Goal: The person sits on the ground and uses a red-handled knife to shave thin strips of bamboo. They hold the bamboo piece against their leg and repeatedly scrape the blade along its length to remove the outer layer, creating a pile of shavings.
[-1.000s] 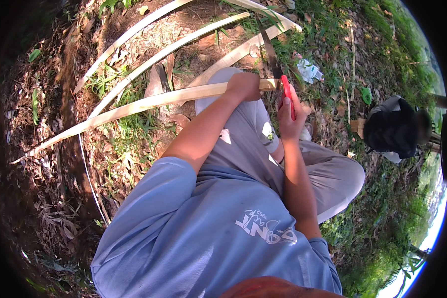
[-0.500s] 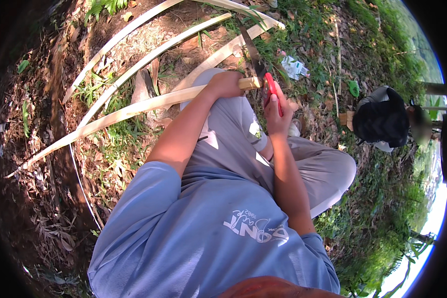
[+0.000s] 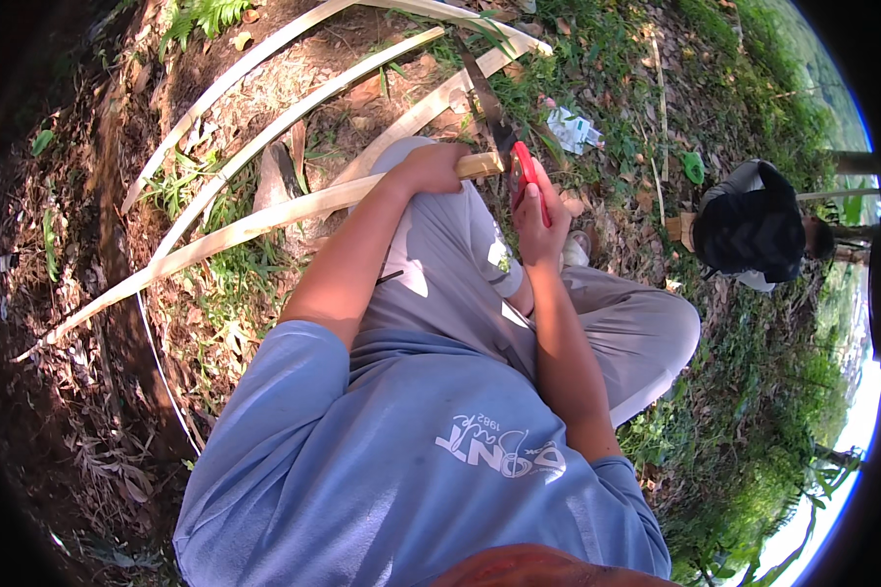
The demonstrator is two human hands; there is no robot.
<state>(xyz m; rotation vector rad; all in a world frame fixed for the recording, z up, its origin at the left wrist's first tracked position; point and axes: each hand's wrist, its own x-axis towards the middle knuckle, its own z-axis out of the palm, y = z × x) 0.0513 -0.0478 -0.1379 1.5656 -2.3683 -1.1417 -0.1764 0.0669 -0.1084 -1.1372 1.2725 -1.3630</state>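
Observation:
My left hand (image 3: 431, 168) grips the near end of a long pale bamboo strip (image 3: 225, 237) that rests across my raised knee and runs off to the left over the ground. My right hand (image 3: 538, 220) holds a knife by its red handle (image 3: 525, 171). The dark blade (image 3: 485, 98) points away from me, and its base sits against the cut end of the strip. I am seated on the ground in a blue shirt and grey trousers.
Three more split bamboo strips (image 3: 294, 108) lie curved on the dirt beyond my knee. A thin white cord (image 3: 162, 372) runs along the ground at left. Another person in dark clothing (image 3: 754, 230) crouches at right. A paper scrap (image 3: 573, 129) lies in the grass.
The view has shifted slightly. Both hands stay on the strip and the knife, and the blade remains at the strip's end.

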